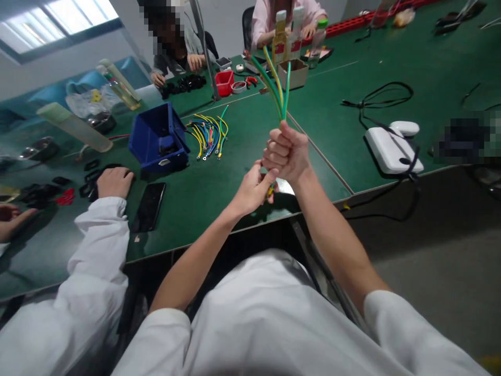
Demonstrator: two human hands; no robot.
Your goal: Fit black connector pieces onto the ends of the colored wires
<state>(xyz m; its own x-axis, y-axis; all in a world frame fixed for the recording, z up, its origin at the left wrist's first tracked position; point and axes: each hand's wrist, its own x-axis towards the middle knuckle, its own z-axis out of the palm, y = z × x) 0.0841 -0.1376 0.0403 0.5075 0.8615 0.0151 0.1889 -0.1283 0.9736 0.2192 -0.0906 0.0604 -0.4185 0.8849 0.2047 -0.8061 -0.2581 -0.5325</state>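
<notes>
"Grip closed tight: the right hand (287, 154) clenched the green-and-yellow wires (282, 99), the left hand (256, 189) pinched them lower down!"

"Which way did they point?"

"Up and away from the body, lengthwise, above the worktop (188, 209), far ends fanned apart!"

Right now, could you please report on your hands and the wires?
Right hand gripping green and yellow wires, tips fanned upward. Left hand at their lower end. Loose wires, blue bin to the left.
</notes>
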